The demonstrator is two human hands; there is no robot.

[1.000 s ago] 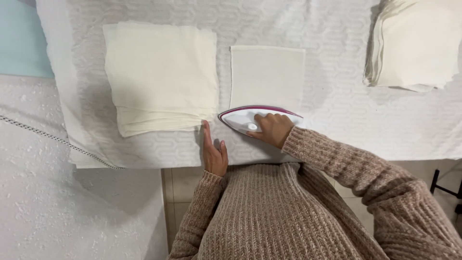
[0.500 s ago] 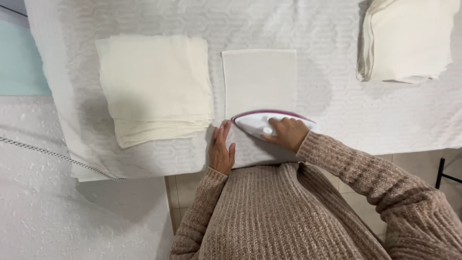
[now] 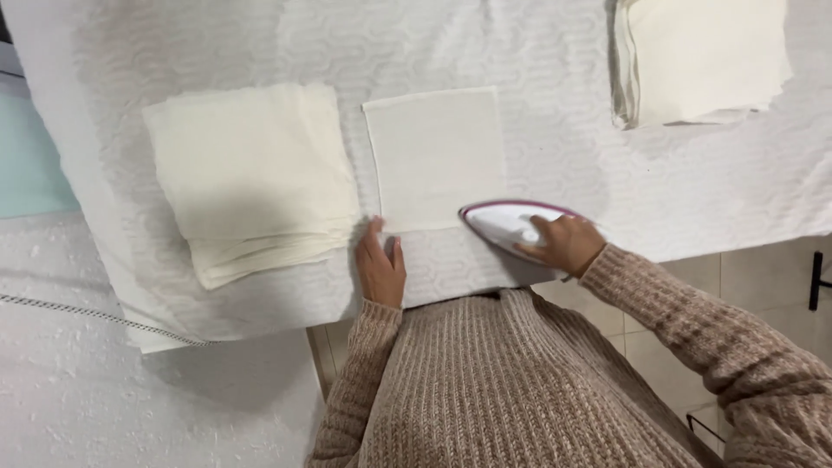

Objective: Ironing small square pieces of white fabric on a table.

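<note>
1. The right hand has its grip closed around the handle of a white clothes iron with a magenta rim, fingers curled over the top of the handle.
2. The iron lies flat, its pointed nose facing the person's left, at the lower right corner of a single cream cloth rectangle. Its nose reaches the cloth's near edge; most of its body sits beside and below the cloth on the padded cover.
3. The left hand lies flat with fingers stretched out and together, holding nothing. Its fingertips press at the lower left corner of the cloth rectangle, and the palm rests on the cover near the front edge.
4. The cloth rectangle lies smooth and flat in the middle of the desk, which is draped in a white quilted cover with a raised wavy pattern.
5. Just to the left of the rectangle sits a stack of folded cream cloths, its layered edges showing along the near side; the left hand's fingertips are close to its lower right corner.
6. Well apart, at the far right of the desk, lies a second pile of cream cloths, partly cut off by the top of the view.
7. Both arms wear a ribbed beige-pink knitted sweater.
</note>
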